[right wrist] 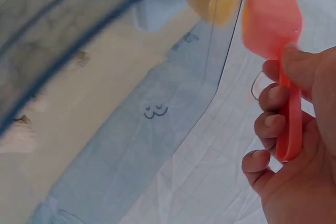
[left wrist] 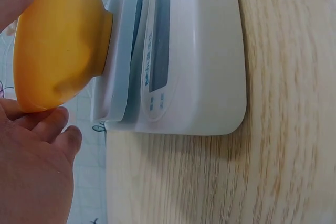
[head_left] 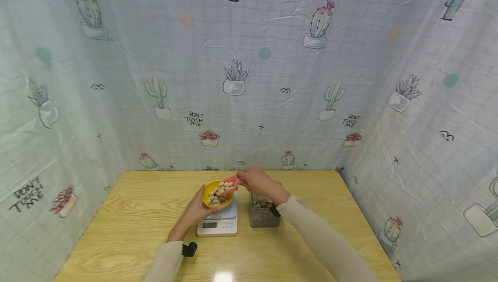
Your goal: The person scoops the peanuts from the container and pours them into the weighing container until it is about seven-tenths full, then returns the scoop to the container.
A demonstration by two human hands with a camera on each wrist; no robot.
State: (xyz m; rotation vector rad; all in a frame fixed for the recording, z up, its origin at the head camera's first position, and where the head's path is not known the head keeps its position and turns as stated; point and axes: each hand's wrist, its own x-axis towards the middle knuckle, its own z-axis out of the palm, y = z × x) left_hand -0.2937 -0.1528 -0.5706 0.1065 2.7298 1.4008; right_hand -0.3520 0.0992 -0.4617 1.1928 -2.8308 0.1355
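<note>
My left hand point(head_left: 196, 209) grips a yellow bowl point(left wrist: 63, 40) by its side, thumb near the rim and fingers around the opposite side. The bowl's foot sits against the plate of a white kitchen scale point(head_left: 230, 227). Unshelled peanuts point(head_left: 216, 200) lie in the bowl. In my right hand point(head_left: 256, 181) is a red scoop point(right wrist: 274, 17); the right wrist view shows fingers and thumb wrapped around its handle point(right wrist: 292, 129). Its blade, loaded with peanuts point(head_left: 225, 187), overlaps the bowl's right side in the head view.
Right of the scale stands a clear container point(head_left: 264, 220) with more peanuts inside, partly hidden by my right forearm. Everything stands on a wood-grain table point(head_left: 132, 217). A cactus-print curtain point(head_left: 249, 113) hangs behind the table and along both sides.
</note>
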